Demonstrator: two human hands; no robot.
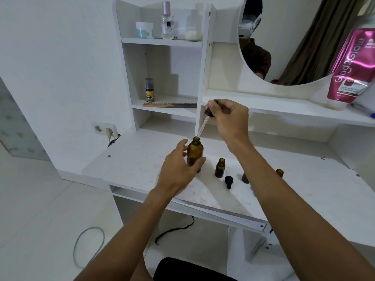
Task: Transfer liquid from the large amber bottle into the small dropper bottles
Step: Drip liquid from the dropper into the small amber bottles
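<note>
While left hand (178,169) holds uncapped large amber bottle (194,154) | right hand (231,120) pinches dropper (208,112), glass tip at mouth

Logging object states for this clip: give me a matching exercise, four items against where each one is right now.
Items:
1. large amber bottle
2. dropper
3. loose black dropper cap
4. comb

Places:
A. lying on the tabletop
B. on a shelf
C. pinched by the right hand
D. gripped by the left hand

Pairs: 1-D, 2-C, 3-A, 4-B
</note>
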